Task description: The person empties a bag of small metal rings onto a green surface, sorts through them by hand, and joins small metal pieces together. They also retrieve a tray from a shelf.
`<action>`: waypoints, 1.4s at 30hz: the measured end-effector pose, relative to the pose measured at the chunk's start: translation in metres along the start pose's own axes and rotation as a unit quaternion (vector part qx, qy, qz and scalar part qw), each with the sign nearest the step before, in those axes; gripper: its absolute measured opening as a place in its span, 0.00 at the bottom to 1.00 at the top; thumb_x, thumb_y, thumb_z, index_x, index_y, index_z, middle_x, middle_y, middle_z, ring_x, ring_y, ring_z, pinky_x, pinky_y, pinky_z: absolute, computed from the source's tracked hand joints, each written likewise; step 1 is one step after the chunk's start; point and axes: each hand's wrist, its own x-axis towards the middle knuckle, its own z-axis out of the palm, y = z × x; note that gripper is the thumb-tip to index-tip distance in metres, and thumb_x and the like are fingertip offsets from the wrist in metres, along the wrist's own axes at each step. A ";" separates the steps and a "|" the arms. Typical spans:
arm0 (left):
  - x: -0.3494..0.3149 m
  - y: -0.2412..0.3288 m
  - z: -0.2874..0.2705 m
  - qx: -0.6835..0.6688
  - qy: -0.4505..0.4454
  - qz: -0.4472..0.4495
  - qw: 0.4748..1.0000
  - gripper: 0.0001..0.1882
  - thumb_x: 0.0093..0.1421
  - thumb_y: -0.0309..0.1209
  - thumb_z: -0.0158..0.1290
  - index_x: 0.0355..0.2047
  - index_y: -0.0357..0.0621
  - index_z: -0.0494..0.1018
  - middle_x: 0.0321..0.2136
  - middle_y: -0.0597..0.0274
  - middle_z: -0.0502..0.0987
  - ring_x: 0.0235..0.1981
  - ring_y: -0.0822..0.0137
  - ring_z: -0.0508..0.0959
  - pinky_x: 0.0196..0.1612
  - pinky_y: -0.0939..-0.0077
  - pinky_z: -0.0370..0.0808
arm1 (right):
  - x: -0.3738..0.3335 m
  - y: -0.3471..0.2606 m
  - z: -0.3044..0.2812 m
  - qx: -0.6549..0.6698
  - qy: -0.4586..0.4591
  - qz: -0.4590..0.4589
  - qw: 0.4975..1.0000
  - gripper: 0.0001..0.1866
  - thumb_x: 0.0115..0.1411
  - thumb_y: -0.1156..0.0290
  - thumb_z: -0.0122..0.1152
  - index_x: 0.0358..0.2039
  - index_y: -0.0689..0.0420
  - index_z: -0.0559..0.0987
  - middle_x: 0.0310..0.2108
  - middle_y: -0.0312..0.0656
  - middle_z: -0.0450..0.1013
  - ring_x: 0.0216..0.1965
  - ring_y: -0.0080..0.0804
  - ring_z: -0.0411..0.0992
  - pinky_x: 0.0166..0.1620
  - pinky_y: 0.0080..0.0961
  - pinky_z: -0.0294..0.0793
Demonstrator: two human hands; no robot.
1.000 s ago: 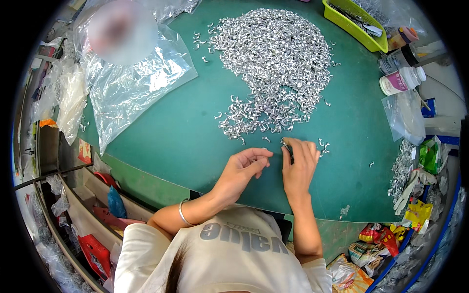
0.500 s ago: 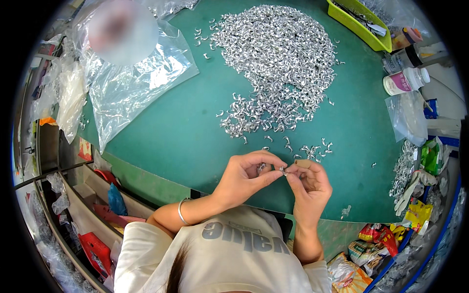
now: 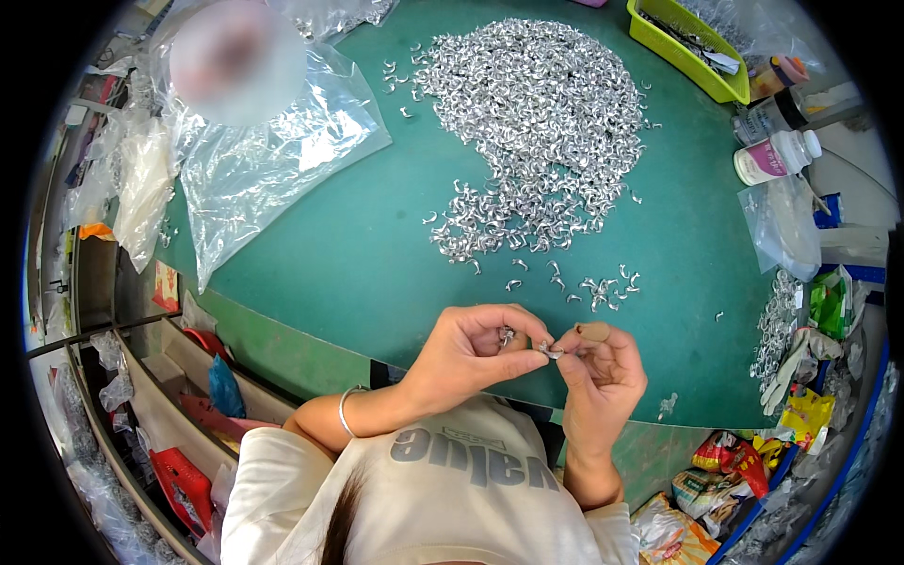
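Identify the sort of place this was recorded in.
Probably a small-parts workshop or sorting area: a large heap of curved metal pieces lies on a green tabletop, with a yellow-green basket toward the far right.

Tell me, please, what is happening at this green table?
A person works with bare hands at the green flat-topped table. The left hand and right hand meet near its front edge, fingertips pinching small, curved, silvery metal work; whether one piece or two is too small to tell. More silvery metal shows inside the left hand's curled fingers. Beyond the hands lies a large heap of loose, curved, silvery pieces, with a small scattered group nearer the right hand.
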 end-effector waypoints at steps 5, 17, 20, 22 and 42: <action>-0.003 0.001 0.001 0.011 -0.006 0.018 1.000 0.07 0.52 0.18 0.52 0.33 0.33 0.73 0.31 0.65 0.71 0.22 0.83 0.60 0.23 0.88 0.58 | -0.002 0.001 0.001 0.006 -0.009 -0.035 0.999 0.16 0.47 0.89 0.57 0.37 0.67 0.68 0.31 0.46 0.71 0.32 0.26 0.68 0.37 0.20 0.68; -0.008 0.005 0.006 0.036 -0.002 0.039 0.999 0.07 0.50 0.16 0.53 0.31 0.32 0.73 0.33 0.57 0.70 0.26 0.79 0.63 0.29 0.84 0.62 | -0.005 -0.005 0.006 -0.045 0.001 -0.097 0.994 0.16 0.46 0.91 0.56 0.36 0.67 0.68 0.30 0.47 0.72 0.30 0.26 0.67 0.34 0.19 0.67; -0.008 0.004 0.007 0.038 -0.003 0.054 0.998 0.08 0.49 0.15 0.53 0.31 0.32 0.72 0.33 0.57 0.70 0.27 0.79 0.64 0.29 0.85 0.62 | -0.005 -0.005 0.007 -0.077 0.015 -0.119 0.990 0.14 0.45 0.91 0.57 0.34 0.67 0.69 0.30 0.47 0.72 0.30 0.26 0.67 0.33 0.19 0.67; -0.007 0.003 0.005 0.059 -0.017 0.066 0.996 0.08 0.50 0.17 0.53 0.32 0.33 0.71 0.32 0.58 0.70 0.27 0.78 0.64 0.29 0.85 0.62 | -0.005 -0.004 0.007 -0.095 0.012 -0.123 0.988 0.14 0.44 0.91 0.57 0.33 0.67 0.70 0.30 0.47 0.72 0.30 0.27 0.67 0.33 0.18 0.67; 0.019 -0.019 -0.021 -0.285 0.031 -0.121 0.950 0.23 0.63 0.35 0.35 0.52 0.28 0.56 0.50 0.42 0.63 0.50 0.56 0.66 0.52 0.66 0.64 | 0.042 0.049 -0.034 -0.535 0.020 -0.175 0.826 0.15 0.44 0.81 0.59 0.36 0.59 0.73 0.31 0.39 0.71 0.36 0.37 0.65 0.41 0.31 0.60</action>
